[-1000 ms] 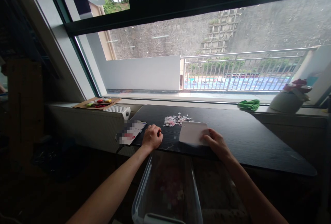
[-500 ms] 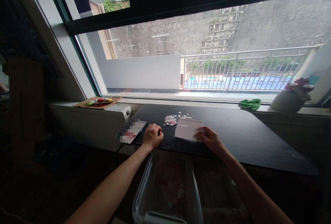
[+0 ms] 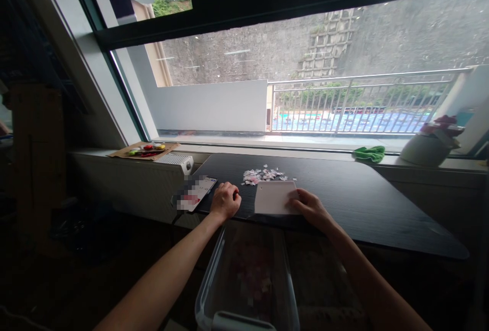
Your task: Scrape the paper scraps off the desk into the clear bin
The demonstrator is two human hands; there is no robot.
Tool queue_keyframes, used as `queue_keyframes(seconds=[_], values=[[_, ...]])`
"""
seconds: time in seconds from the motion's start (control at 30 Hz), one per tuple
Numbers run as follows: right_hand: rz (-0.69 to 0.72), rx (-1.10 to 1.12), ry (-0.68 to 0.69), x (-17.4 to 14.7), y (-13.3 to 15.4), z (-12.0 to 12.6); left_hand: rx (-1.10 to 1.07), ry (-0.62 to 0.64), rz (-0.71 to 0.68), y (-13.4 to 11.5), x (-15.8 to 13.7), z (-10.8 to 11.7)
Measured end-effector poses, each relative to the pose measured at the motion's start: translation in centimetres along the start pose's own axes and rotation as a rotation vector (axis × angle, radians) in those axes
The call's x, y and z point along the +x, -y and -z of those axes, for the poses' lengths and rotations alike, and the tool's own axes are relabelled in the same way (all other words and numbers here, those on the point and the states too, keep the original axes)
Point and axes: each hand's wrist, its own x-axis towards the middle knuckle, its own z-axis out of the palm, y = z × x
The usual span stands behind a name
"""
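My right hand (image 3: 310, 205) grips the right edge of a pale, flat, rectangular card (image 3: 274, 197), which has a small dark spot near its upper left corner. The card is tilted over the black table (image 3: 355, 198) near its front edge. Just behind it lies a loose heap of small white and pinkish paper scraps (image 3: 256, 175). Left of the card, my left hand (image 3: 226, 200) rests on the table, fingers curled in, with nothing visible in them. Beside that hand is a phone (image 3: 198, 192) with its screen lit, at the table's left edge.
Below the table's front edge stands a clear plastic bin (image 3: 292, 290) with scraps inside. A green cloth (image 3: 370, 154) and a pale rounded pot (image 3: 426, 145) sit on the windowsill. Colourful small items lie on brown cardboard (image 3: 124, 152) at the left.
The card has come slightly toward me and left, and its tilt has changed. More scraps show behind it, spread to the right. My left hand has stayed put.
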Motion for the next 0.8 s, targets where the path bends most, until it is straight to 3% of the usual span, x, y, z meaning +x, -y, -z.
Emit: queue_keyframes(seconds=[0.47, 0.8], values=[[-0.034, -0.122, -0.203, -0.19, 0.09, 0.78, -0.014, -0.007, -0.005, 0.05, 0.02, -0.12], [-0.029, -0.022, -0.033, -0.66, 0.65, 0.74, -0.02, -0.013, -0.012, 0.04, -0.01, -0.09]])
